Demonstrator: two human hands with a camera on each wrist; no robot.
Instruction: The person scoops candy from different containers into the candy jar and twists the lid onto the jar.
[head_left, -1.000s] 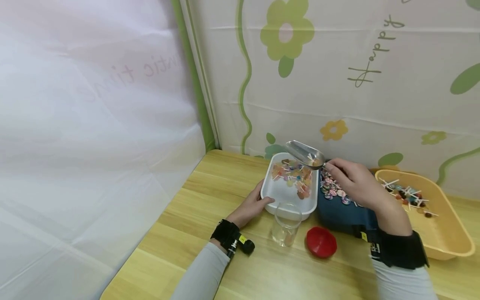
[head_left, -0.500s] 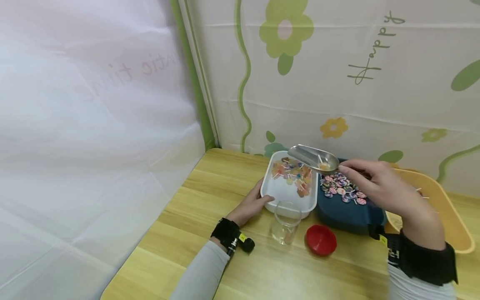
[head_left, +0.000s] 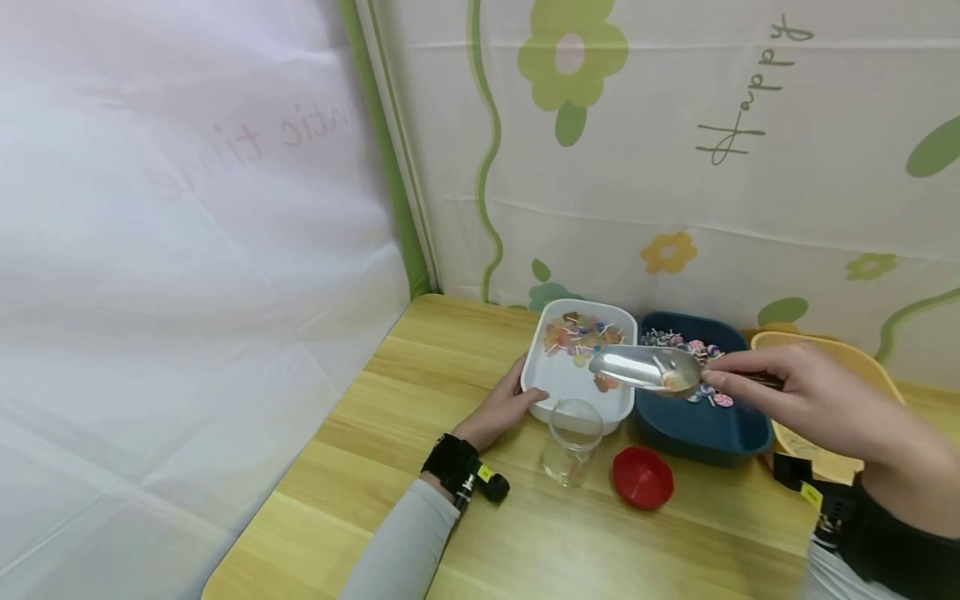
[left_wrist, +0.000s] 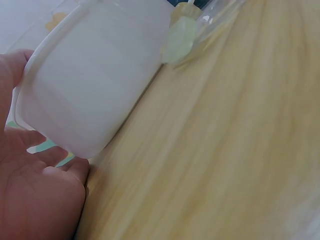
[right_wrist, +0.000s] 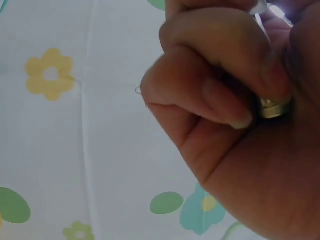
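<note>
My left hand (head_left: 495, 417) grips the near left side of a white tub (head_left: 573, 393), thumb over its rim and fingers against the outside. Pale lollipops (head_left: 581, 335) lie toward the tub's far end. In my right hand (head_left: 817, 396) is the handle of a metal scoop (head_left: 633, 365); the curled fingers show close up in the right wrist view. The scoop hangs over the gap between the white tub and a blue tub (head_left: 705, 437), with a lollipop (head_left: 671, 379) in its bowl. A clear cup (head_left: 573, 446) stands against the white tub's near side, small candy pieces (left_wrist: 181, 40) visible through it.
A red dish (head_left: 642, 477) sits right of the cup. Swirl lollipops (head_left: 722, 401) fill part of the blue tub. A yellow tub (head_left: 847, 354) at the right is partly hidden by my right arm. A printed cloth (head_left: 637, 183) hangs behind the wooden table (head_left: 405, 400).
My right hand has moved right and nearer, carrying the scoop from above the white tub's far end to lower over the two tubs. My left hand has kept its grip.
</note>
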